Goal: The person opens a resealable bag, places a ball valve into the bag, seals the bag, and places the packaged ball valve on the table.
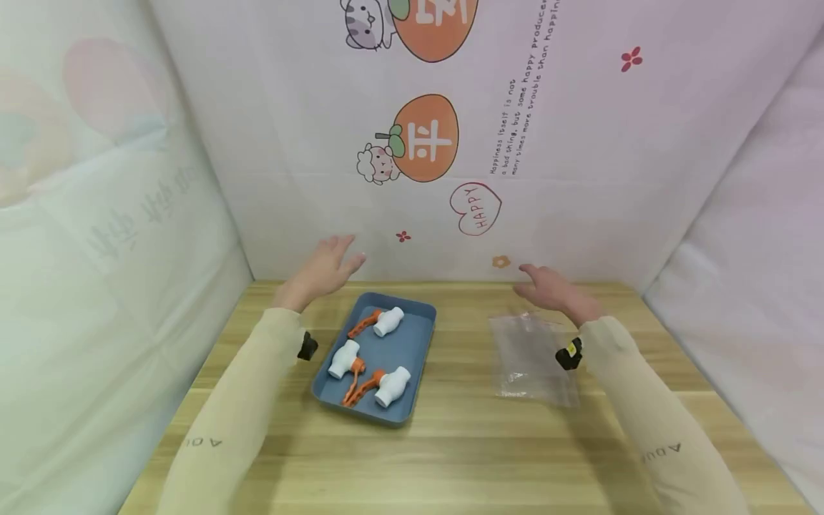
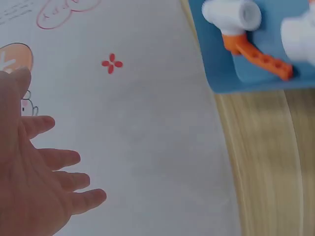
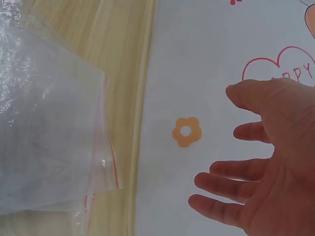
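Handling seems not begun; three valves (image 1: 393, 387) are held in the tray (image 1: 410, 343).
At left on the desk (image 1: 463, 458), two are placed near, one far; a clear bag (image 1: 531, 361) is laid at right. Beyond, left hand (image 1: 324, 268) and right hand (image 1: 548, 288) are raised, each grip spread.

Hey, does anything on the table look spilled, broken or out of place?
Nothing looks spilled or visibly broken. The white ball valves with orange handles all lie inside the blue tray. At most, the tray sits a little askew on the wooden table, not square to its back edge, and the clear plastic bags look slightly wrinkled.
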Tool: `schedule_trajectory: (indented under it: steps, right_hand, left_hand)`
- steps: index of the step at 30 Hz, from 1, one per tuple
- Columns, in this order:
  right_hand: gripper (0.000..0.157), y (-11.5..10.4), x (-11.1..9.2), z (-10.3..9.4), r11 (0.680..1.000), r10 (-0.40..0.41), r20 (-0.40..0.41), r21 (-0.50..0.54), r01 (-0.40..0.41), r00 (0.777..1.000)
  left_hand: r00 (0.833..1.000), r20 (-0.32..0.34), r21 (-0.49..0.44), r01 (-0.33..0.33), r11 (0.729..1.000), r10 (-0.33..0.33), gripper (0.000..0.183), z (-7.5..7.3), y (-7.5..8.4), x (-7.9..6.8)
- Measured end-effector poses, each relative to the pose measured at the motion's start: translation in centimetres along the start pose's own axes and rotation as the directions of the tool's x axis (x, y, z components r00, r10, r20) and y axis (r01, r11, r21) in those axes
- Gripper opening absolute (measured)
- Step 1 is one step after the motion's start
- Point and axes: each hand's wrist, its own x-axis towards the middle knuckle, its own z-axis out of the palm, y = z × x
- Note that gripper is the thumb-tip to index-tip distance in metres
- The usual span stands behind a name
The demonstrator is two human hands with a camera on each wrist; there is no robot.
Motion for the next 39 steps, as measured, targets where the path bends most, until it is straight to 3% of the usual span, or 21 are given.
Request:
schedule_trajectory:
  steps: [7, 21, 30, 39]
  right_hand:
    - [0.061, 1.5, -0.9, 1.7, 0.998, -0.005, -0.022, 0.061, 0.006, 1.000]
    - [0.056, 5.0, -1.1, 5.9, 0.995, 0.044, -0.078, 0.093, -0.037, 0.996]
    - [0.052, 6.2, -1.3, 7.7, 0.985, 0.097, -0.082, 0.152, -0.083, 0.992]
    - [0.050, 7.1, -0.8, 9.0, 0.968, 0.167, -0.131, 0.210, -0.137, 0.977]
  left_hand:
    - [0.997, -0.069, -0.120, -0.039, 0.992, 0.031, 0.070, 2.0, 1.0, -1.6]
    - [0.994, -0.106, -0.263, -0.061, 0.963, 0.034, 0.072, 4.8, 2.2, -3.4]
    - [0.991, -0.135, -0.385, -0.065, 0.921, 0.013, 0.070, 8.3, 2.7, -4.2]
    - [0.996, -0.093, -0.460, -0.048, 0.886, 0.005, 0.066, 11.6, 4.8, -4.6]
